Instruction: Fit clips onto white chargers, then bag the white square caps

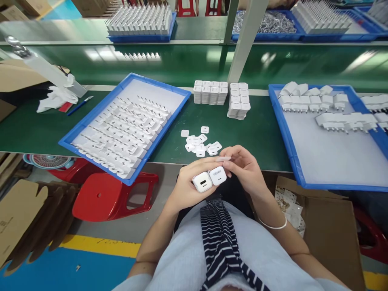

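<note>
My left hand (184, 188) grips two chargers (209, 179) side-by-side, faces up twd me, w/ right hand (245, 169) pinching a thin strip (223, 159) just above them.

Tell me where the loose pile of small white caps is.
In the head view, the caps lie centre on the green table, just beyond both hands, right of the left blue tray and in front of the stacked chargers.

Green table strip lying open between blue trays, loose white caps (200, 143) crowding its front, charger stacks (221, 97) blocking the back, grey post (244, 44) standing behind them
</note>
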A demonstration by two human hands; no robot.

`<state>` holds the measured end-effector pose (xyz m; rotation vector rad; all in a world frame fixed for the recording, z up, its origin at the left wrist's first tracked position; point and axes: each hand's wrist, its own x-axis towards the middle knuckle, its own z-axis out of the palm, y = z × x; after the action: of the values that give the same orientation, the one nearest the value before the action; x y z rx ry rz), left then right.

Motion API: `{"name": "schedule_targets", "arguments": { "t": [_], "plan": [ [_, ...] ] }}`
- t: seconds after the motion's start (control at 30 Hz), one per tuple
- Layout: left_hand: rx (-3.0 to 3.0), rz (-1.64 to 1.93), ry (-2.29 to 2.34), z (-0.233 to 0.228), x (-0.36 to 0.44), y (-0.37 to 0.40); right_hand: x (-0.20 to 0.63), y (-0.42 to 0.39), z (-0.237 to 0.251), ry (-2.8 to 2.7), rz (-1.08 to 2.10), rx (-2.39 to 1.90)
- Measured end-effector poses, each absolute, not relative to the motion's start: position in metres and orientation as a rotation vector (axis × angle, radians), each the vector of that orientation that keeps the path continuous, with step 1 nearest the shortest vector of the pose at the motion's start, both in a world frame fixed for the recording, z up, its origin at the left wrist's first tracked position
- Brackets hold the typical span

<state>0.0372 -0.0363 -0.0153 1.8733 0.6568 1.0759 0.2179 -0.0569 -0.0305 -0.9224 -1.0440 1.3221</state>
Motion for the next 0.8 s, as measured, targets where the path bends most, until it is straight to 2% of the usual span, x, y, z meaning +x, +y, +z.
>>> {"name": "schedule_targets", "arguments": {
  "t": [0.13,0.2,0.3,0.53,0.8],
  "plan": [
    [1.864,1.075,0.725,-0.022,0.040,-0.033,0.228,-0.056,-0.025,-1.114,0.927,-1.195],
    [1.853,1.094,0.776,-0.026,0.041,-0.031,0.231,-0.062,-0.019,-1.125,0.872,-1.256],
    [1.850,1.096,0.829,-0.030,0.042,-0.028,0.228,-0.072,-0.008,-1.143,0.992,-1.245],
    [1.878,1.042,0.841,-0.033,0.048,-0.025,0.210,-0.076,-0.006,-1.026,1.509,-1.098],
    [1.895,1.015,0.861,-0.036,0.050,-0.026,0.208,-0.069,-0.009,-0.978,1.592,-1.138]
  ]
}}
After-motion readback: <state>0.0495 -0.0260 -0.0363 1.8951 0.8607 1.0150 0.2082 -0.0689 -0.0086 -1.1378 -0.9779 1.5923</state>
